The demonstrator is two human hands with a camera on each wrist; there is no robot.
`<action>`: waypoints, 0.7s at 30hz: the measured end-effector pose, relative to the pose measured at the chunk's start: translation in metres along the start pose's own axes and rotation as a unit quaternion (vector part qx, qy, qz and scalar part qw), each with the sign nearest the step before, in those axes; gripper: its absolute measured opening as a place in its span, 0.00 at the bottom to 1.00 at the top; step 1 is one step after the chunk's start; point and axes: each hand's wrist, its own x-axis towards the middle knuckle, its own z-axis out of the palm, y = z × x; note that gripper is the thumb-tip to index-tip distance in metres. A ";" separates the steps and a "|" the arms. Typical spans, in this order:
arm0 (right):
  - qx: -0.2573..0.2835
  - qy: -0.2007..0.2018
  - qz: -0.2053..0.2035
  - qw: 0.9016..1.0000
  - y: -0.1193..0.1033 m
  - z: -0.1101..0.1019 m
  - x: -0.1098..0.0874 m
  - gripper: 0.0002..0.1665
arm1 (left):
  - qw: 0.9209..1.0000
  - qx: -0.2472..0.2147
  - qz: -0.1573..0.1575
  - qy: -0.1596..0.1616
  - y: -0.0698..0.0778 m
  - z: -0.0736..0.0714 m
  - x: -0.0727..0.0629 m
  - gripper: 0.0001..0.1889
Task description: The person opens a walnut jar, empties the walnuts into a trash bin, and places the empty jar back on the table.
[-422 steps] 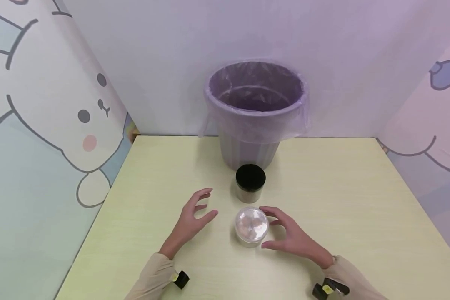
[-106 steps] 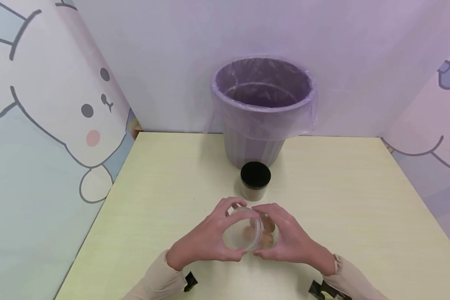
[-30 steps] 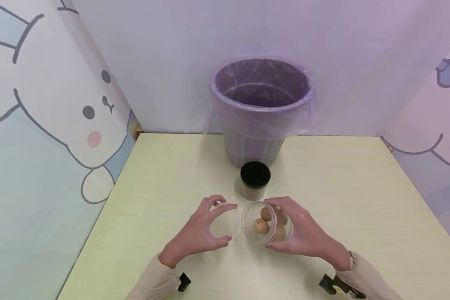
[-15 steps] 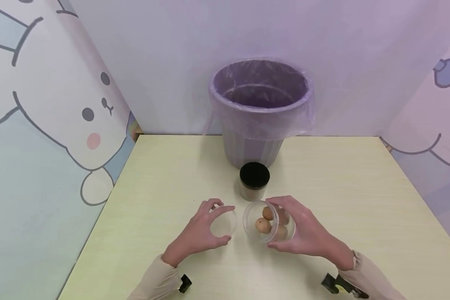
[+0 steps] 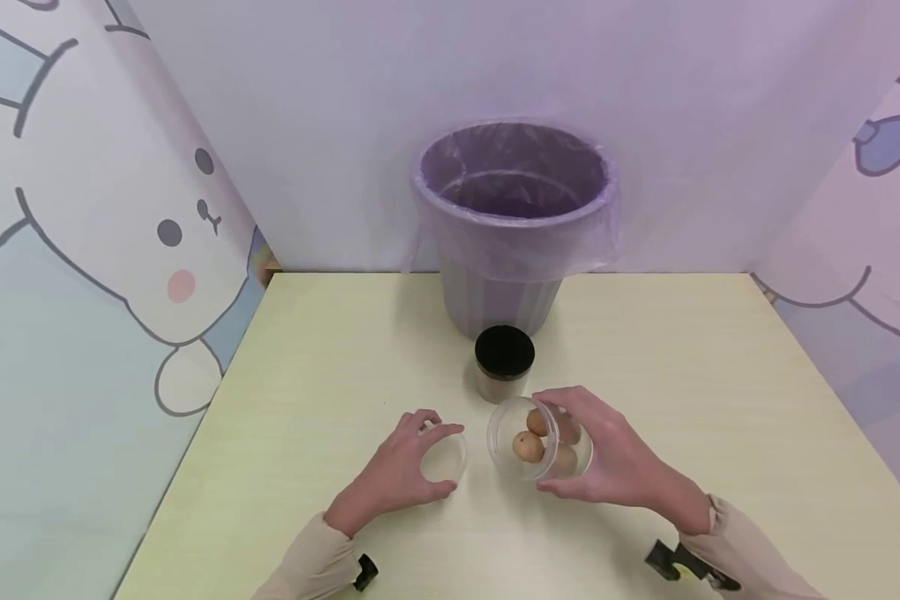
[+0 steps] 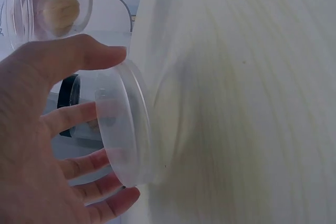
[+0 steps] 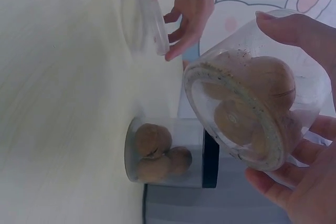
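My left hand (image 5: 390,475) grips a clear plastic lid (image 6: 118,129) by its rim, low over the table and left of centre. The lid is tilted slightly, close to the tabletop in the left wrist view. In my right hand (image 5: 618,454) is a clear plastic jar (image 5: 501,433), its uncovered mouth tipped toward the left hand. Several round, light brown, nut-like things (image 5: 527,447) lie inside it. Dark specks dot the jar's base in the right wrist view. Lid and jar are apart. Just beyond them stands a second clear jar with a black lid (image 5: 505,352), upright.
Behind the black-lidded jar stands a purple-grey bin (image 5: 495,292) lined with a thin plastic bag. More round brown things (image 7: 153,139) show inside the black-lidded jar. The pale wooden table (image 5: 330,350) meets walls at the back and sides.
Over the last seconds the lid came off the jar and the hands parted. Lately the left hand has lowered the lid slightly nearer the table; the jar stays tilted in the right hand.
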 end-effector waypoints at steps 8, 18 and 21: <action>-0.003 0.006 -0.011 1.000 0.001 -0.004 0.002 0.55 | 0.999 0.033 0.003 -0.008 -0.004 0.004 0.002 0.34; -0.010 -0.004 -0.001 1.000 0.000 -0.009 0.005 0.55 | 0.997 0.073 0.004 -0.024 -0.004 0.005 0.004 0.32; -0.016 -0.005 0.000 1.000 0.000 -0.011 0.006 0.56 | 0.996 0.085 0.004 -0.033 -0.005 0.008 0.005 0.32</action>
